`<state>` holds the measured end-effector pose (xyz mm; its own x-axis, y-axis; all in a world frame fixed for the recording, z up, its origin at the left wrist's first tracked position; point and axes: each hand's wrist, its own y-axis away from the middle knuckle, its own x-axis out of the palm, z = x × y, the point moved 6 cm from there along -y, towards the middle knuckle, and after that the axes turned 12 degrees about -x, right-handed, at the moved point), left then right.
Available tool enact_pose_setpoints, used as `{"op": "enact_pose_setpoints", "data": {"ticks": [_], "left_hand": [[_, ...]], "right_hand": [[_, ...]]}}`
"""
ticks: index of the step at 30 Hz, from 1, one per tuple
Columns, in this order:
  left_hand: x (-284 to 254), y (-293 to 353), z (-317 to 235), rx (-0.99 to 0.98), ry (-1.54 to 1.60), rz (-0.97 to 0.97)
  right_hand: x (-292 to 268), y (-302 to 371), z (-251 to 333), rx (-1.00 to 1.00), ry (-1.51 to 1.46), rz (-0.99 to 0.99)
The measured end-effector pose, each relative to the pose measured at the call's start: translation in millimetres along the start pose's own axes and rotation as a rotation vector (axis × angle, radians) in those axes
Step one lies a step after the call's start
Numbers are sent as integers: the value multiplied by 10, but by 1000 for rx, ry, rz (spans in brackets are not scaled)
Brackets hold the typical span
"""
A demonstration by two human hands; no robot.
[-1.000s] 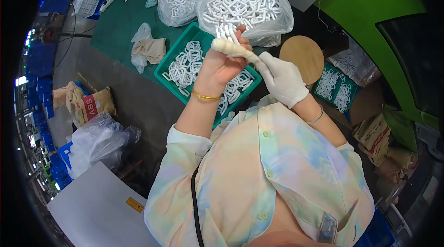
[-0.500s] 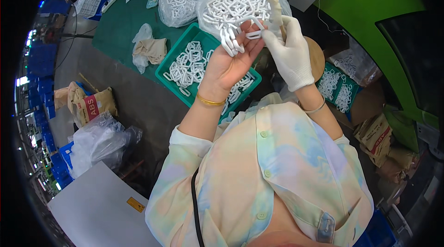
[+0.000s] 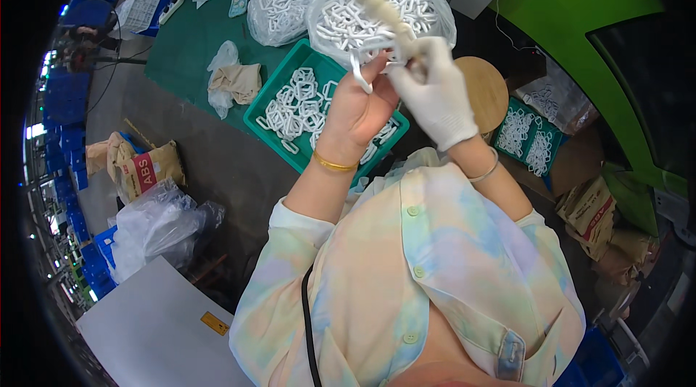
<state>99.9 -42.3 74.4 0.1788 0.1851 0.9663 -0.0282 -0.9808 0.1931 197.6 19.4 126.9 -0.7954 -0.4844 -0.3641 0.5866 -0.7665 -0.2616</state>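
Note:
My bare left hand point(image 3: 354, 117), with a gold bangle at the wrist, is closed on white plastic rings. One angular ring point(image 3: 356, 72) hangs by the fingertips; another at the fingers is blurred. In a white knit glove, my right hand point(image 3: 437, 101) grips a cream, lumpy stick-like tool point(image 3: 377, 4), which tilts up to the left across the rings. Its exact kind is unclear through the motion blur. Both hands meet above the far right corner of a green tray point(image 3: 272, 142) of loose white rings. Just beyond lies a clear plastic bag point(image 3: 445, 30) full of rings.
A second bag of rings point(image 3: 279, 3) and a beige cloth point(image 3: 239, 82) lie on the green tabletop point(image 3: 185, 61). At right are a round wooden stool top point(image 3: 482, 93) and another green tray point(image 3: 558, 142). A grey box point(image 3: 152, 322) stands at near left.
My gloved right hand has shifted left, and the cream tool has swung from upright to leaning left. Fewer rings show plainly at my left hand than before.

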Motion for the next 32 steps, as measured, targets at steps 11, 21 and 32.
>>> {"op": "enact_pose_setpoints", "data": {"ticks": [11,21,32], "left_hand": [[122,85,-221,43,26,51],[240,95,-388,158,-168,-53],[1275,-278,-1168,349,-1808,-389]], "right_hand": [[-139,117,-159,-138,184,164],[-471,-79,-362,-28,171,-7],[-900,-120,-619,53,131,-138]]}}
